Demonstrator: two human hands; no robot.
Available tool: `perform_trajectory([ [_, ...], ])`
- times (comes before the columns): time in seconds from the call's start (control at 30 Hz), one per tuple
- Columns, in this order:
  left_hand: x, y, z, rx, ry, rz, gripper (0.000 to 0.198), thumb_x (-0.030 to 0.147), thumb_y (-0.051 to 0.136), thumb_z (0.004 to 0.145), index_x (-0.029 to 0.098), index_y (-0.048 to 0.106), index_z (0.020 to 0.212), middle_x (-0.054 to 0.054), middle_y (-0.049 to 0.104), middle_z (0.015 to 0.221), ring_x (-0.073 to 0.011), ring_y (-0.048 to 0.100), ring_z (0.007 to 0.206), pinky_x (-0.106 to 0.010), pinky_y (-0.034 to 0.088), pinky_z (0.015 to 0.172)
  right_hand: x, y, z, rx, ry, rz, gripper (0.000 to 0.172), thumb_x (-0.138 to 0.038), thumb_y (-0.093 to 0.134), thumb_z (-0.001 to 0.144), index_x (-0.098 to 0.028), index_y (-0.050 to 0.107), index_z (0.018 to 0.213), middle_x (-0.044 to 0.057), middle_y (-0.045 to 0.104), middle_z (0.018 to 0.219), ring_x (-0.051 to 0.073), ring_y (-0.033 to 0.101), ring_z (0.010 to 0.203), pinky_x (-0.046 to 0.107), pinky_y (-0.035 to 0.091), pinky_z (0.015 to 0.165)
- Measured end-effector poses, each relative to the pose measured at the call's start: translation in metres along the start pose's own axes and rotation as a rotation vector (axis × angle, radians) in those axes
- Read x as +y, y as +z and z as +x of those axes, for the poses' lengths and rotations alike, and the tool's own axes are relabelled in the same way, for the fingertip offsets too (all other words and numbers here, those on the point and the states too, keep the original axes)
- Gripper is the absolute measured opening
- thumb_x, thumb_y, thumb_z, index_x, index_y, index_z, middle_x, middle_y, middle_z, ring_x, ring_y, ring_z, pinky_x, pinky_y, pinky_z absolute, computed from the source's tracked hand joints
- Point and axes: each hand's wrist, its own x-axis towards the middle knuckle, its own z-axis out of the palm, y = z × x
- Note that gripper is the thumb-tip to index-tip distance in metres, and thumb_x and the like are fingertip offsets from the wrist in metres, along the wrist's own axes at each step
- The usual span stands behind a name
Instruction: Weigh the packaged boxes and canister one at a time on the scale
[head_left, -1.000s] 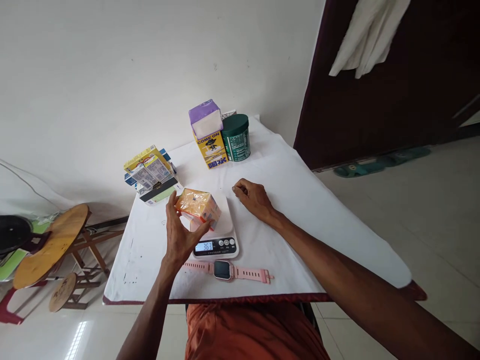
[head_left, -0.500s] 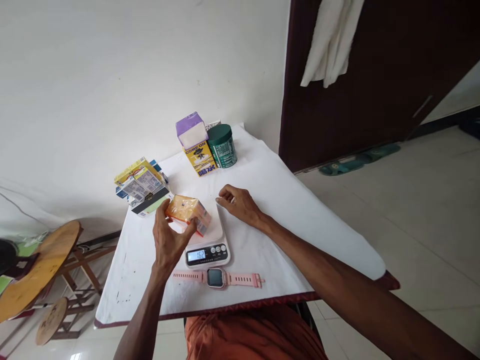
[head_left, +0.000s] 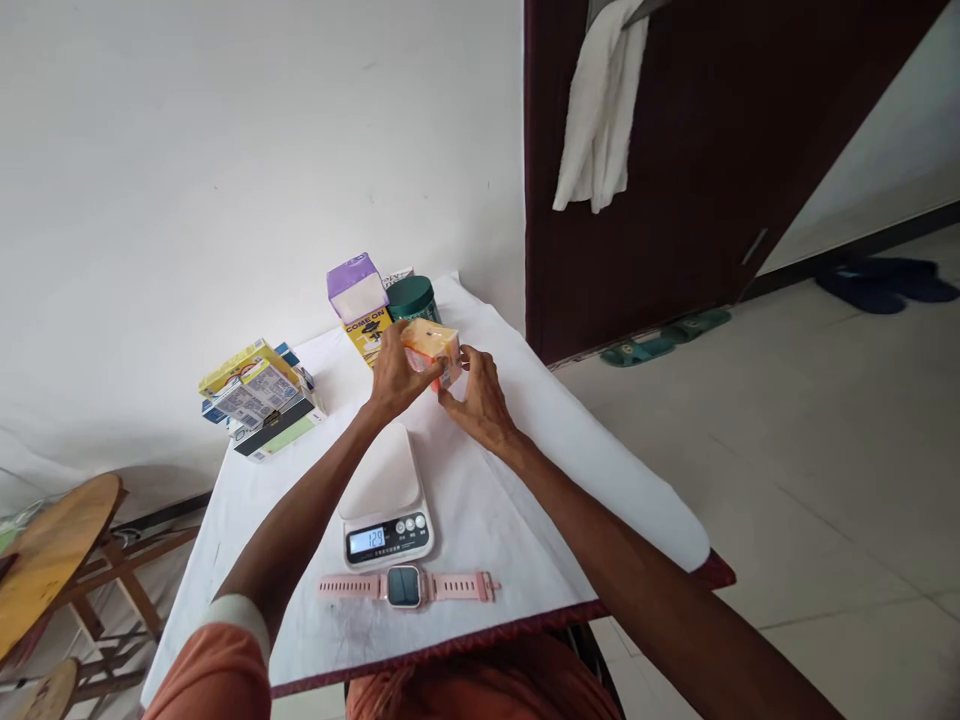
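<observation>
An orange, plastic-wrapped pack (head_left: 431, 347) is held above the white table (head_left: 525, 480), beyond the scale. My left hand (head_left: 391, 375) grips its left side with curled fingers. My right hand (head_left: 474, 395) touches its right lower corner with closed fingertips. The white kitchen scale (head_left: 382, 495) sits bare in front of my arms, its display lit. A pink smartwatch (head_left: 405, 586) lies flat near the table's front edge.
A purple-topped tissue pack on a yellow box (head_left: 361, 305) and a green can (head_left: 412, 297) stand at the back. Stacked small boxes (head_left: 255, 395) lie back left. A dark door (head_left: 675, 170) with a white cloth hangs right; a wooden stool (head_left: 52, 560) is left.
My left hand lifted the orange pack off the scale and carried it toward the back of the table. My right hand moved in to meet it. The scale's reading dropped.
</observation>
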Motion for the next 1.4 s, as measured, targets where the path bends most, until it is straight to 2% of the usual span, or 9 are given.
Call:
perform_trajectory([
  [0.17, -0.013, 0.056, 0.023, -0.070, 0.003, -0.074, 0.069, 0.040, 0.082, 0.081, 0.019, 0.046, 0.136, -0.017, 0.060, 0.132, -0.0348, 0.061, 0.128, -0.055, 0.049, 0.109, 0.034, 0.007, 0.005, 0.047, 0.035, -0.142, 0.095, -0.038, 0.078, 0.076, -0.019, 0.028, 0.154, 0.023, 0.051, 0.143, 0.044, 0.048, 0.133, 0.065, 0.041, 0.111],
  [0.33, -0.020, 0.059, 0.027, -0.178, 0.045, -0.099, 0.085, 0.042, 0.085, 0.078, 0.013, 0.040, 0.145, -0.023, 0.055, 0.138, -0.0384, 0.056, 0.137, -0.058, 0.045, 0.117, 0.043, 0.010, 0.020, 0.049, 0.090, -0.189, 0.087, -0.042, 0.079, 0.077, -0.020, 0.035, 0.148, 0.022, 0.054, 0.139, 0.043, 0.052, 0.130, 0.061, 0.046, 0.106],
  [0.43, -0.016, 0.043, 0.022, -0.228, 0.043, -0.112, 0.105, 0.046, 0.091, 0.071, 0.007, 0.035, 0.151, -0.027, 0.049, 0.143, -0.0424, 0.049, 0.143, -0.060, 0.041, 0.121, 0.039, 0.005, 0.038, 0.022, 0.137, -0.245, 0.065, -0.034, 0.074, 0.075, -0.023, 0.044, 0.132, 0.017, 0.061, 0.126, 0.038, 0.060, 0.118, 0.052, 0.052, 0.097],
  [0.53, -0.010, 0.015, 0.005, -0.206, 0.063, -0.128, 0.100, 0.048, 0.086, 0.077, 0.012, 0.035, 0.154, -0.024, 0.048, 0.145, -0.0409, 0.048, 0.143, -0.060, 0.042, 0.120, 0.035, -0.002, 0.053, -0.019, 0.148, -0.287, 0.049, -0.036, 0.076, 0.070, -0.026, 0.048, 0.109, 0.010, 0.065, 0.110, 0.033, 0.064, 0.103, 0.046, 0.054, 0.088],
  [0.8, -0.017, -0.099, -0.071, -0.115, 0.030, -0.090, 0.068, 0.044, 0.074, 0.092, 0.030, 0.044, 0.152, -0.013, 0.056, 0.140, -0.0272, 0.067, 0.120, -0.045, 0.064, 0.095, 0.036, -0.004, 0.087, 0.092, 0.266, -0.351, 0.051, -0.037, 0.079, 0.068, -0.027, 0.040, 0.099, 0.011, 0.066, 0.112, 0.032, 0.063, 0.111, 0.044, 0.050, 0.095],
  [0.93, -0.028, -0.136, -0.096, -0.040, -0.068, 0.000, 0.062, 0.047, 0.073, 0.092, 0.030, 0.051, 0.147, -0.010, 0.061, 0.133, -0.0267, 0.071, 0.112, -0.046, 0.066, 0.090, 0.043, -0.002, 0.109, 0.117, 0.306, -0.349, 0.053, -0.036, 0.082, 0.067, -0.026, 0.043, 0.101, 0.009, 0.065, 0.112, 0.032, 0.064, 0.110, 0.043, 0.051, 0.094],
  [1.07, -0.036, -0.146, -0.111, -0.031, -0.166, 0.025, 0.055, 0.047, 0.071, 0.095, 0.028, 0.053, 0.144, -0.009, 0.062, 0.133, -0.0256, 0.072, 0.110, -0.045, 0.067, 0.088, 0.048, 0.003, 0.126, 0.117, 0.340, -0.361, 0.054, -0.036, 0.083, 0.068, -0.024, 0.046, 0.106, 0.012, 0.065, 0.117, 0.033, 0.065, 0.114, 0.041, 0.050, 0.095],
  [1.27, -0.049, -0.136, -0.121, -0.051, -0.246, 0.003, 0.055, 0.050, 0.070, 0.095, 0.027, 0.054, 0.142, -0.011, 0.063, 0.134, -0.0252, 0.074, 0.107, -0.043, 0.068, 0.084, 0.049, 0.024, 0.159, 0.006, 0.343, -0.311, 0.054, -0.031, 0.084, 0.072, -0.023, 0.048, 0.112, 0.015, 0.065, 0.128, 0.032, 0.062, 0.121, 0.041, 0.049, 0.100],
  [1.4, -0.058, -0.133, -0.127, -0.050, -0.320, 0.014, 0.054, 0.053, 0.070, 0.095, 0.028, 0.056, 0.141, -0.011, 0.065, 0.133, -0.0255, 0.075, 0.106, -0.044, 0.068, 0.085, 0.055, 0.025, 0.183, -0.070, 0.320, -0.272, 0.057, -0.028, 0.088, 0.065, -0.023, 0.052, 0.110, 0.011, 0.068, 0.124, 0.030, 0.064, 0.119, 0.040, 0.051, 0.100],
])
